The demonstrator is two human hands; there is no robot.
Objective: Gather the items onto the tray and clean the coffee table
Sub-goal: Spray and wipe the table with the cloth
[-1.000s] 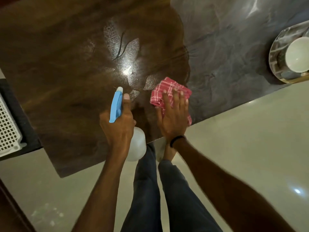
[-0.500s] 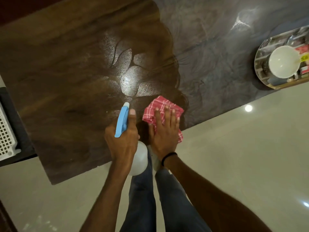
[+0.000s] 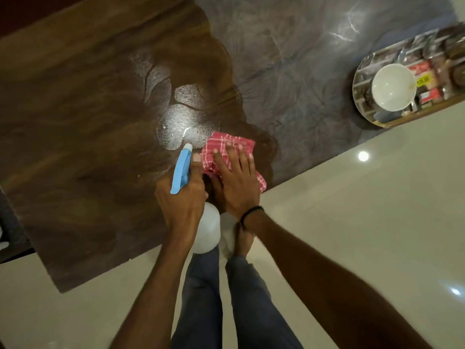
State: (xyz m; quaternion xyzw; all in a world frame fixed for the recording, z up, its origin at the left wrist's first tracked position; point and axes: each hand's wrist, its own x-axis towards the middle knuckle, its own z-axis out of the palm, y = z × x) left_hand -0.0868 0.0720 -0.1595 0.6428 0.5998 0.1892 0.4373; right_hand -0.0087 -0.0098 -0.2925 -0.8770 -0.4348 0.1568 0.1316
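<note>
My left hand [image 3: 182,197] grips a spray bottle [image 3: 207,230] with a blue trigger head, its nozzle pointing over the dark wooden coffee table [image 3: 83,122]. Flat on a red checked cloth [image 3: 221,144], my right hand [image 3: 236,177] presses it onto the table near the front edge, fingers straight. Wet streaks shine on the wood just beyond the cloth. At the far right a shiny oval tray [image 3: 361,69] carries a white bowl [image 3: 392,86] and several small packets.
Pale glossy floor tiles [image 3: 352,222] spread to the right and below the table. My legs in blue trousers [image 3: 249,298] stand at the table's front edge. A dark piece of furniture [image 3: 10,222] sits at the far left edge.
The cloth under my right hand has slid left and nearer along the table, closer to the spray bottle. The view has shifted, bringing more of the tray into sight.
</note>
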